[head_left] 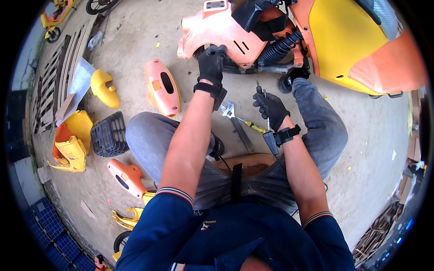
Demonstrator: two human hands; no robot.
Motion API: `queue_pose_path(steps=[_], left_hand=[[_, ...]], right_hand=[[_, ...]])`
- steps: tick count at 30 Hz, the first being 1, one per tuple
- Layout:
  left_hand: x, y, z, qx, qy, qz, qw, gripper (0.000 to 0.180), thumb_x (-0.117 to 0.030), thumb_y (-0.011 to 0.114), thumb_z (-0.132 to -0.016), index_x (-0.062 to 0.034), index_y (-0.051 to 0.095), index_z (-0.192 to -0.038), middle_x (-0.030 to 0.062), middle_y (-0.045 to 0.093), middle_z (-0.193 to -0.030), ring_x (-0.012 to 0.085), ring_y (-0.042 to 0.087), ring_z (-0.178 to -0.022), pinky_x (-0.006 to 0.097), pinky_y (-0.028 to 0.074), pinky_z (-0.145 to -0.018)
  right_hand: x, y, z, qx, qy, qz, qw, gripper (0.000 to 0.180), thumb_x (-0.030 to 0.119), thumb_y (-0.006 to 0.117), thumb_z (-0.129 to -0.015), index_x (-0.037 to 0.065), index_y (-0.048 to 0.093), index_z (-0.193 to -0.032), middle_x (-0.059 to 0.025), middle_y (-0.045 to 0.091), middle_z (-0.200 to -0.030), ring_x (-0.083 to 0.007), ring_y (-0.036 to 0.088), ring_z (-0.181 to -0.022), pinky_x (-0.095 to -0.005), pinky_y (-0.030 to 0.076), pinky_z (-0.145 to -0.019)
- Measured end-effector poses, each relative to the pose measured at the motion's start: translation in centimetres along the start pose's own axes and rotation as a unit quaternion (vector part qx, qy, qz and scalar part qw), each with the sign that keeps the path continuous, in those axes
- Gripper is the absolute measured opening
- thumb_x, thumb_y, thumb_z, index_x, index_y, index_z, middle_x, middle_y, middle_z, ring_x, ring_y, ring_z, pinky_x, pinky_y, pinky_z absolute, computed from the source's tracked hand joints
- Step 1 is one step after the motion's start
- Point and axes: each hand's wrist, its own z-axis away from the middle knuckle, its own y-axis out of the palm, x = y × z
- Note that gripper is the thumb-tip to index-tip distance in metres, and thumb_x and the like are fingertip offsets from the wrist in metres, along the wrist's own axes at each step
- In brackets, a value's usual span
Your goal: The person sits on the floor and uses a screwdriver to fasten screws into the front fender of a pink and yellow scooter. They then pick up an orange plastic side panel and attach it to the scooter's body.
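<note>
While gripping, right hand (271,109) on, seemingly, screwdriver (261,92)

Black work gloves on left hand (211,64) and right hand (271,108), black wrist straps just behind each glove. Navy short sleeves, cuffs striped white and red. Grey trousers, black strap over the lap.

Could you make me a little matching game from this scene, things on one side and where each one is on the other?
Things:
1. screwdriver
2. adjustable wrench
3. black basket
4. left hand

Places:
A. on the concrete between the knees
B. on the orange rear fender
C. in the right hand
D. on the ground beside the person's left knee

Pairs: 1-C, 2-A, 3-D, 4-B
</note>
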Motion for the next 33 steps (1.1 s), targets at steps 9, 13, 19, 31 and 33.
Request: queue_pose_path(steps=[9, 13, 19, 31, 33], left_hand=[[1.2, 0.3, -1.3, -0.001, -0.021, 0.01, 1.0, 0.02, -0.02, 0.064, -0.088, -0.0059, 0.061, -0.075, 0.0006, 0.061, -0.068, 0.0088, 0.052, -0.059, 0.023, 0.043, -0.059], [1.1, -0.1, -0.6, 0.017, -0.033, 0.039, 0.999, 0.021, -0.022, 0.063, -0.089, -0.0059, 0.061, -0.075, 0.001, 0.06, -0.067, 0.0096, 0.053, -0.059, 0.024, 0.044, -0.058], [0.7, 0.0, -0.7, 0.043, -0.027, 0.047, 0.998, 0.022, -0.022, 0.06, -0.09, -0.0057, 0.06, -0.075, 0.0021, 0.06, -0.066, 0.0113, 0.055, -0.058, 0.025, 0.045, -0.057], [2.3, -0.3, -0.6, 0.091, 0.022, 0.009, 0.996, 0.017, -0.016, 0.059, -0.091, 0.0005, 0.059, -0.093, 0.0094, 0.066, -0.081, 0.017, 0.064, -0.069, 0.027, 0.052, -0.066], [2.9, -0.3, -1.0, 0.091, 0.048, -0.023, 0.994, 0.015, -0.014, 0.059, -0.091, 0.0006, 0.059, -0.091, 0.01, 0.066, -0.079, 0.0174, 0.064, -0.069, 0.027, 0.053, -0.066]], right_hand=[[0.0, 0.3, 0.1, -0.012, -0.02, 0.032, 0.999, 0.021, 0.032, 0.065, -0.085, 0.012, 0.059, -0.09, 0.0023, 0.054, -0.073, -0.0036, 0.042, -0.054, -0.0211, 0.034, -0.046], [0.4, 0.8, 0.0, -0.002, -0.026, 0.043, 0.999, 0.021, 0.032, 0.065, -0.086, 0.012, 0.059, -0.09, 0.0036, 0.052, -0.071, -0.0035, 0.041, -0.053, -0.0211, 0.033, -0.046], [0.9, 1.8, -1.1, 0.014, -0.047, 0.028, 0.998, 0.021, 0.031, 0.064, -0.086, 0.011, 0.06, -0.091, 0.0037, 0.052, -0.069, -0.0042, 0.04, -0.053, -0.0214, 0.033, -0.047], [0.4, 2.2, -2.1, 0.018, -0.06, 0.004, 0.998, 0.02, 0.029, 0.065, -0.085, 0.01, 0.059, -0.085, 0.0029, 0.051, -0.067, -0.0046, 0.04, -0.051, -0.0215, 0.032, -0.045], [0.5, 2.1, -2.5, 0.017, -0.07, 0.002, 0.997, 0.021, 0.029, 0.066, -0.085, 0.009, 0.06, -0.083, 0.0024, 0.052, -0.066, -0.0059, 0.041, -0.052, -0.0228, 0.033, -0.046]])
